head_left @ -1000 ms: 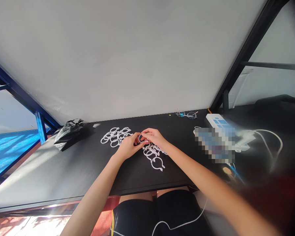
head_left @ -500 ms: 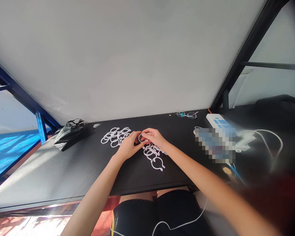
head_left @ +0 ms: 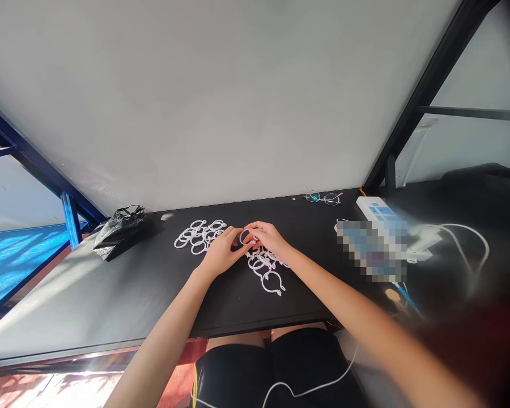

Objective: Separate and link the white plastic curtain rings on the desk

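Black plastic bag (head_left: 119,231) at left on the counter (head_left: 153,294), then a loose pile of white rings (head_left: 204,234) just left of the left hand (head_left: 221,250), whose fingers look to be pinching one white ring (head_left: 240,238) raised between the hands. Right hand (head_left: 272,238) has fingers curled in on that ring's other side, pinching too, with a second batch of rings (head_left: 266,274) below on the near side. Step in hand looks like working the ring's ends; next move calls for a firm two-sided pinch, ends lined up.
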Demonstrator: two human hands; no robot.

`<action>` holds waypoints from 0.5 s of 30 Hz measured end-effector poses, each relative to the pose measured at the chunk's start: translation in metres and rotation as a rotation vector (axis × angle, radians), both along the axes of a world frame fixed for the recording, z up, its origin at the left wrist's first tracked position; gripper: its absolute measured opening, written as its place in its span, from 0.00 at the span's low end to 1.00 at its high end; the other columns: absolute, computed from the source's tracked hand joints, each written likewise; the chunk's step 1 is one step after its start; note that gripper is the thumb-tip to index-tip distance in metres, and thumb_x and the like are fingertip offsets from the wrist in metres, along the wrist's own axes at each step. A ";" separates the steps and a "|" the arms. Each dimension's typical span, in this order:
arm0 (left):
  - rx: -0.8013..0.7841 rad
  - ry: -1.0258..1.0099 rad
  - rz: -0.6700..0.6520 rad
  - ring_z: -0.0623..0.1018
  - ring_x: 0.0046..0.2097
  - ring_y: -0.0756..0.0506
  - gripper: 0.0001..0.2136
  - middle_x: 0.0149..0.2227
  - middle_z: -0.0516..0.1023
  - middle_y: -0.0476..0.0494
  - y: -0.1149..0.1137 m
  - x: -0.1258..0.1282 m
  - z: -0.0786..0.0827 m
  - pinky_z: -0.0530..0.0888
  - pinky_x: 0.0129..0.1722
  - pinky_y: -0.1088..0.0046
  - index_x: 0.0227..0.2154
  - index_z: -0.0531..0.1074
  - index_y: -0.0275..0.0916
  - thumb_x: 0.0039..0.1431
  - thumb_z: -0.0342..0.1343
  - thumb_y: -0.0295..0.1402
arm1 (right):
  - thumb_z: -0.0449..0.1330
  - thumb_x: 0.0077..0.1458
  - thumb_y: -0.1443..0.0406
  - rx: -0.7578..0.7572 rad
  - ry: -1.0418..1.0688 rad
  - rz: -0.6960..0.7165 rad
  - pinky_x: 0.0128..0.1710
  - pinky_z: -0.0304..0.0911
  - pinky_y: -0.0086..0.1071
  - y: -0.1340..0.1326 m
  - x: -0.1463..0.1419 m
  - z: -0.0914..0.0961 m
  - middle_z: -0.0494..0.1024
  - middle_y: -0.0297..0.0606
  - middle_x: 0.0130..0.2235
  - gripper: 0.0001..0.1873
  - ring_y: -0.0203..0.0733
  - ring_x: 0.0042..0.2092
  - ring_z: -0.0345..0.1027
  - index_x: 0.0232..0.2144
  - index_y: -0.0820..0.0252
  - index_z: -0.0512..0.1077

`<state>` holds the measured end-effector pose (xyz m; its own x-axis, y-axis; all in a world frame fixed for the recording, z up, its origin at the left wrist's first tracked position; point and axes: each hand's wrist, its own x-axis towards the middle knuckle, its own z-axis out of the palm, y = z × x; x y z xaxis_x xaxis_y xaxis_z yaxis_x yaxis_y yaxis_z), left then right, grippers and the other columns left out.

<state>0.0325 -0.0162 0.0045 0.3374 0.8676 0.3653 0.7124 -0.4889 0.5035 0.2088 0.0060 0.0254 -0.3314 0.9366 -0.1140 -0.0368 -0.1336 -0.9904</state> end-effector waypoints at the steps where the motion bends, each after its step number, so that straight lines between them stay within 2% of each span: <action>1: 0.002 0.002 0.000 0.74 0.34 0.47 0.18 0.37 0.71 0.45 0.000 0.000 0.000 0.73 0.35 0.69 0.49 0.69 0.41 0.61 0.53 0.46 | 0.54 0.60 0.69 -0.003 -0.002 0.002 0.26 0.67 0.24 0.000 0.000 0.000 0.79 0.38 0.28 0.08 0.34 0.28 0.72 0.37 0.63 0.74; 15: 0.009 -0.011 0.017 0.74 0.35 0.47 0.17 0.37 0.71 0.46 0.000 0.000 0.000 0.73 0.36 0.69 0.46 0.69 0.41 0.61 0.55 0.46 | 0.59 0.58 0.69 0.034 -0.014 -0.017 0.26 0.67 0.23 -0.001 0.000 0.000 0.79 0.39 0.29 0.05 0.35 0.32 0.74 0.37 0.63 0.74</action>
